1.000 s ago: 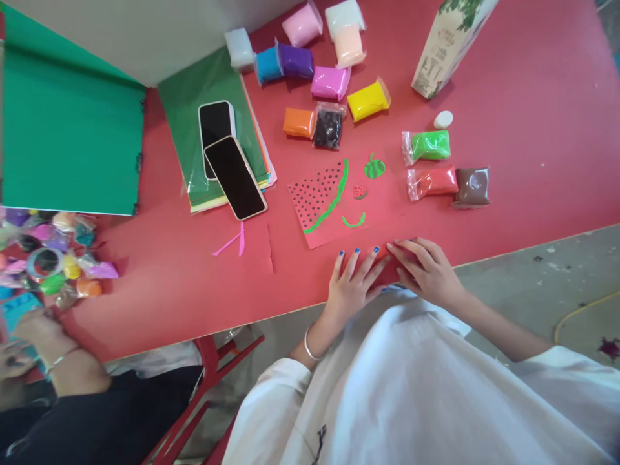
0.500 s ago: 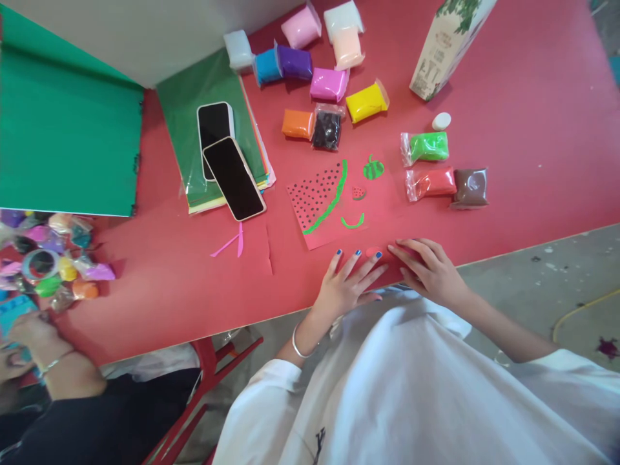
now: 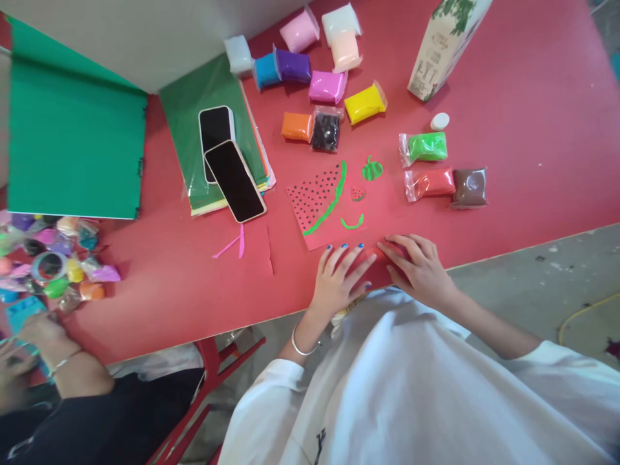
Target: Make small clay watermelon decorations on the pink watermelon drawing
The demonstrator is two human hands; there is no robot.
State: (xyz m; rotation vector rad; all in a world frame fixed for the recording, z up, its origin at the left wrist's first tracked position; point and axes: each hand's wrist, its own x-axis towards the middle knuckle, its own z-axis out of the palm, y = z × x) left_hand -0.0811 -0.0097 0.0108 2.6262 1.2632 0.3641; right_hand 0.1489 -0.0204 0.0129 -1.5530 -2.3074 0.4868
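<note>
Fingers spread, my left hand [image 3: 338,278] lies palm down at the front edge of the red table [image 3: 169,284]. My right hand [image 3: 419,268] rests palm down to its right, its fingers stretched out and slightly apart. Between the fingertips there seems to be a small flat red piece of clay, hard to tell from the red surface. Just beyond the hands is a red paper sheet [image 3: 314,240] bearing a large watermelon slice [image 3: 317,197], a whole green watermelon [image 3: 372,170], a tiny slice [image 3: 358,194] and a curved green strip [image 3: 352,223].
Bagged clay in several colours, including a yellow pack [image 3: 365,103] and a red pack [image 3: 430,183], lies beyond the sheet. A carton [image 3: 445,51] stands at the back right. Two phones rest on a paper stack [image 3: 181,129]. At left, another person's hand [image 3: 41,329] works beside clay packs.
My left hand has shifted slightly left, away from the right hand. My right hand has moved a little left, over where the red piece was showing.
</note>
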